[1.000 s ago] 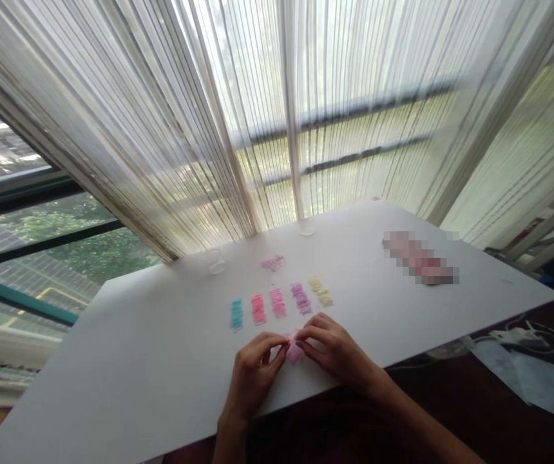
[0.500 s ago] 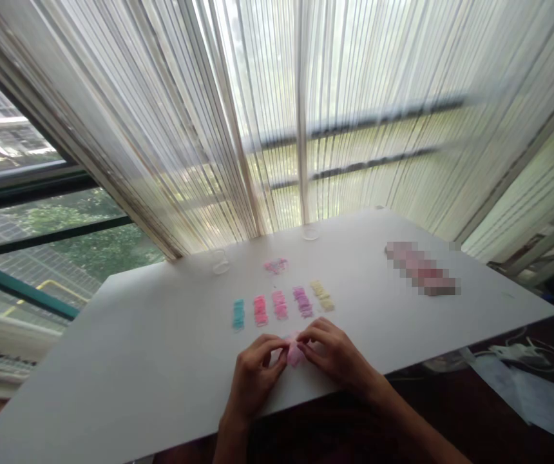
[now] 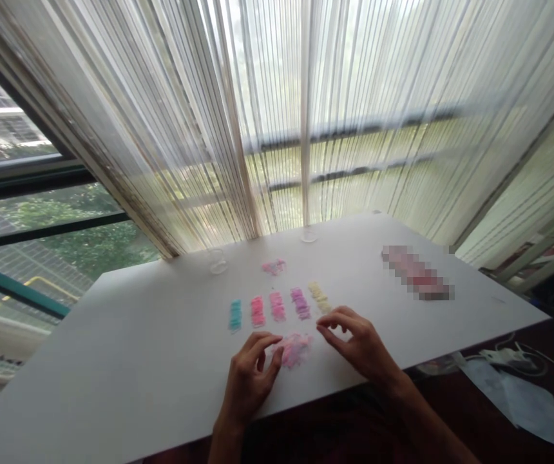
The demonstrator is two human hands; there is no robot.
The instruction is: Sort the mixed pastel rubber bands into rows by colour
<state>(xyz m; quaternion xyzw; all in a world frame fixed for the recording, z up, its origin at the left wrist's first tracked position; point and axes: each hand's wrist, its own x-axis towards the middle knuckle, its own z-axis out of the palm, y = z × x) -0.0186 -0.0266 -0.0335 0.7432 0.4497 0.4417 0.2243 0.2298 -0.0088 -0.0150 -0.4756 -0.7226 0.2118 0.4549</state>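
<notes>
A loose pink pile of small pieces (image 3: 296, 348) lies on the white table (image 3: 136, 361) near its front edge. My left hand (image 3: 250, 374) rests beside the pile, fingers curled, thumb and forefinger touching its left side. My right hand (image 3: 359, 345) hovers just right of the pile, fingers bent and apart, holding nothing I can make out. Beyond the pile stands a row of small sorted groups: teal (image 3: 235, 314), red-pink (image 3: 257, 310), pink (image 3: 277, 305), purple (image 3: 301, 303) and yellow (image 3: 319, 294).
A small mixed pink cluster (image 3: 274, 266) lies farther back. Two clear round lids or cups (image 3: 218, 264) (image 3: 308, 234) sit near the curtain. A blurred pink strip (image 3: 417, 272) is at the right. Cables and paper (image 3: 513, 380) lie below the table's right edge.
My hands have drawn apart; the right one moved to the right off the pink pile, which now lies spread on the table. The view has shifted slightly.
</notes>
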